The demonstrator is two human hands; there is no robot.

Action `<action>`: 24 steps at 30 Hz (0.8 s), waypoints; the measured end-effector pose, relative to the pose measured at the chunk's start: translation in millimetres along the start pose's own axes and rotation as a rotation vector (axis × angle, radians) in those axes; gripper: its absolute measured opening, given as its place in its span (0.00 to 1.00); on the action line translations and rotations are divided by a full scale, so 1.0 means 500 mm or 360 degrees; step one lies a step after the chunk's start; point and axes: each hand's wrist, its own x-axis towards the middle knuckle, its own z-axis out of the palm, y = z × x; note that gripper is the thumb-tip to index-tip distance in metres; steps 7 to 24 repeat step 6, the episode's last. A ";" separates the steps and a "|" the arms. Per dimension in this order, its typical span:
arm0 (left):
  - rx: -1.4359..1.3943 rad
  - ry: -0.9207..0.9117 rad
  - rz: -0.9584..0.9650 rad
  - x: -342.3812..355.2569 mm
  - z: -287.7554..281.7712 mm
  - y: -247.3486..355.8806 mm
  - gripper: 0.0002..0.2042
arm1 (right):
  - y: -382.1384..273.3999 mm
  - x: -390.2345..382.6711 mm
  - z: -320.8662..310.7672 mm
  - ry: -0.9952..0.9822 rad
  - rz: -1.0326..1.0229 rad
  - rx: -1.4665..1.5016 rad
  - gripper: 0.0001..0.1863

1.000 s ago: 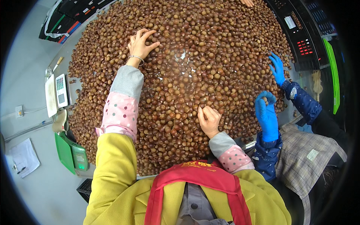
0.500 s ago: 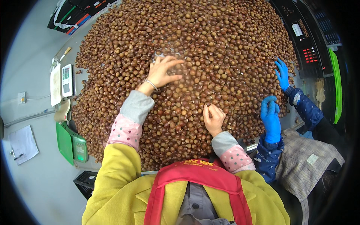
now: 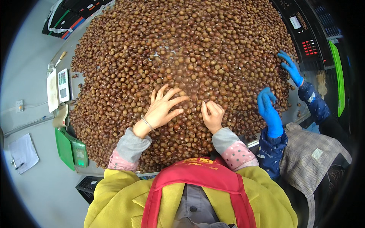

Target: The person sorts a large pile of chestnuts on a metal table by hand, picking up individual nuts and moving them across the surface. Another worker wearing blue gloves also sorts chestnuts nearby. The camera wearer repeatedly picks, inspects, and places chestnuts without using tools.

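Note:
A wide heap of round, glossy brown nuts (image 3: pixel 125 72) with tan patches, much like chestnuts, covers the table. My left hand (image 3: pixel 160 110), a bangle at its wrist, lies palm down on the heap with its fingers spread, touching nuts at the fingertips. Just to its right, my right hand (image 3: pixel 213 115) is curled over the nuts, thumb against the bent fingers. Whatever it may hold is hidden inside the fingers.
At the right, a co-worker's blue-gloved hands (image 3: pixel 270 112) work at the heap's edge. A white scale (image 3: pixel 63 85) and a green scale (image 3: pixel 80 152) stand along the left edge. Black crates (image 3: pixel 64 21) are at the far left; a black machine with red displays (image 3: pixel 310 48) stands far right.
My left hand has drawn back toward me, its fingers still spread, and is now close beside my right hand. My right hand has shifted slightly left. The co-worker's gloved hands moved a little.

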 end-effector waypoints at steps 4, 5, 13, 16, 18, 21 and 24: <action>-0.0219 0.0482 0.0231 0.062 -0.027 0.048 0.09 | 0.002 -0.002 0.003 0.0017 -0.0006 0.0005 0.15; -0.0403 0.0404 0.0176 0.095 -0.031 0.060 0.08 | 0.003 -0.003 0.004 0.0006 0.0027 0.0013 0.15; -0.0623 0.0369 0.0130 0.131 -0.032 0.077 0.08 | 0.004 -0.004 0.005 0.0013 0.0018 0.0009 0.14; -0.0623 0.0369 0.0130 0.131 -0.032 0.077 0.08 | 0.004 -0.004 0.005 0.0013 0.0018 0.0009 0.14; -0.0623 0.0369 0.0130 0.131 -0.032 0.077 0.08 | 0.004 -0.004 0.005 0.0013 0.0018 0.0009 0.14; -0.0623 0.0369 0.0130 0.131 -0.032 0.077 0.08 | 0.004 -0.004 0.005 0.0013 0.0018 0.0009 0.14; -0.0623 0.0369 0.0130 0.131 -0.032 0.077 0.08 | 0.004 -0.004 0.005 0.0013 0.0018 0.0009 0.14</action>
